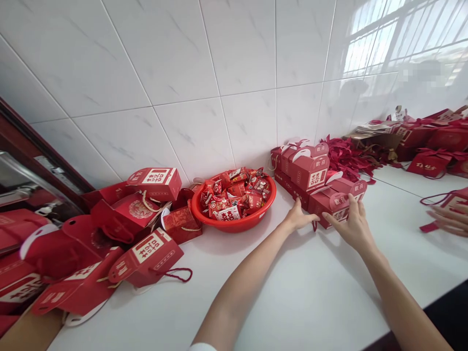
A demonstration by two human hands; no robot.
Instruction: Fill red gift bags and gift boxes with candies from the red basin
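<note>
A red gift box (331,210) with a gold-white character label and a rounded top flap sits at the front of a row of similar boxes on the white table. My left hand (299,218) is at its left side, thumb across the lower front corner near a dark red cord. On its right, my right hand (351,225) has the thumb on the front face and fingers along the far edge. Both hands grip this box between them; some left fingertips are hidden behind it. Behind stand more stacked red boxes (310,168), touching it.
A red plastic basin (237,226) full of wrapped sweets (236,192) stands left of the boxes. Many red boxes (157,256) are piled at the left. Red ribbons (343,153) lie against the tiled wall (248,122). Another person's hand (453,218) is at the right edge.
</note>
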